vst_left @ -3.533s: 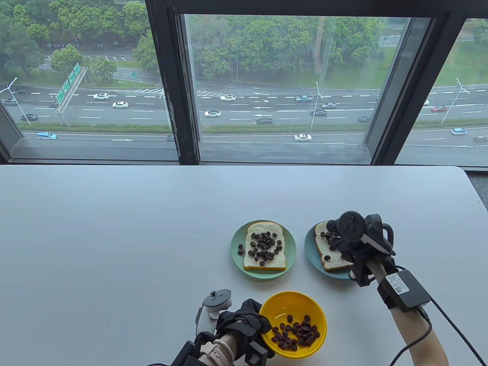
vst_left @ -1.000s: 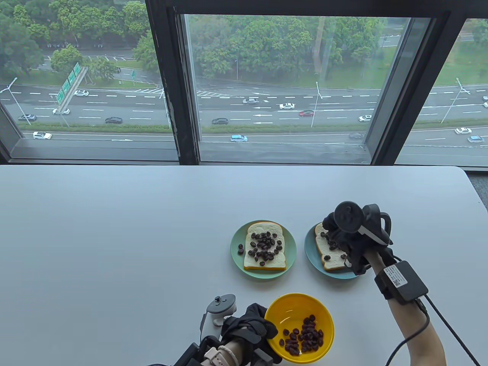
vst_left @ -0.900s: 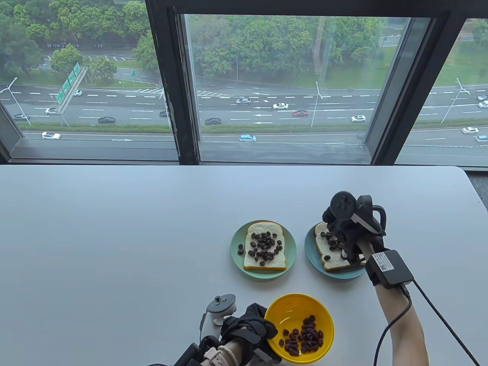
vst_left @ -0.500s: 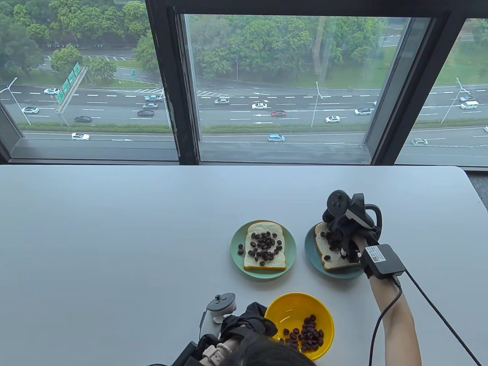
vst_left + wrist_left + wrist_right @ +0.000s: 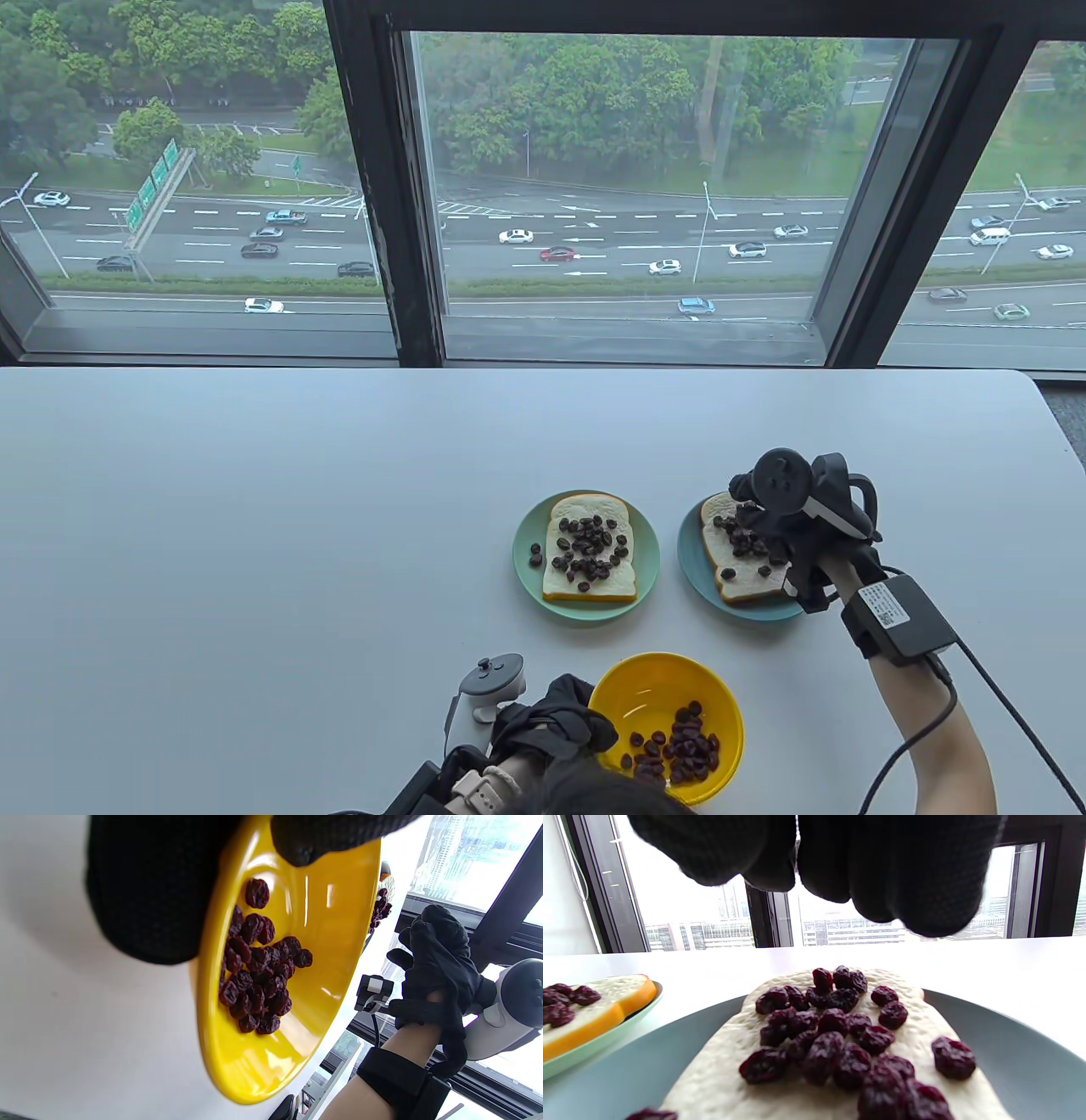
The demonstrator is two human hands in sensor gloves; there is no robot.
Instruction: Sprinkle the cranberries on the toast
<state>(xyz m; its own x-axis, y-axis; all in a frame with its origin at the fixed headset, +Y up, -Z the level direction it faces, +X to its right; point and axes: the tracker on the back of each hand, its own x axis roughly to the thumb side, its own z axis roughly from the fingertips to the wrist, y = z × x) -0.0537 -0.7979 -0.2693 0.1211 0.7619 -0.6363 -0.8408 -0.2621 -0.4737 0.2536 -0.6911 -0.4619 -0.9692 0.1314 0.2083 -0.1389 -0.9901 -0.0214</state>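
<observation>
My right hand point(image 5: 755, 519) hovers just above the right toast point(image 5: 721, 560) on a blue plate point(image 5: 691, 556). In the right wrist view its fingertips point(image 5: 916, 899) hang bunched together over the toast point(image 5: 721, 1077), which carries a cluster of dark cranberries point(image 5: 835, 1035); I see no cranberry between the fingers. My left hand point(image 5: 564, 722) grips the left rim of the yellow bowl point(image 5: 666, 688). In the left wrist view the thumb point(image 5: 322, 836) lies inside the bowl point(image 5: 335, 921) above the remaining cranberries point(image 5: 258, 976).
A second toast point(image 5: 588, 548) covered with cranberries sits on a green plate point(image 5: 526, 586) left of the blue plate. It also shows in the right wrist view point(image 5: 589, 1018). A cable point(image 5: 1001, 705) trails from my right wrist. The person's hair point(image 5: 611, 789) shows at the bottom edge.
My right hand moved toward the far end of the right toast, then drew back nearer. More cranberries lie on that toast than before. The left hand keeps its grip on the bowl.
</observation>
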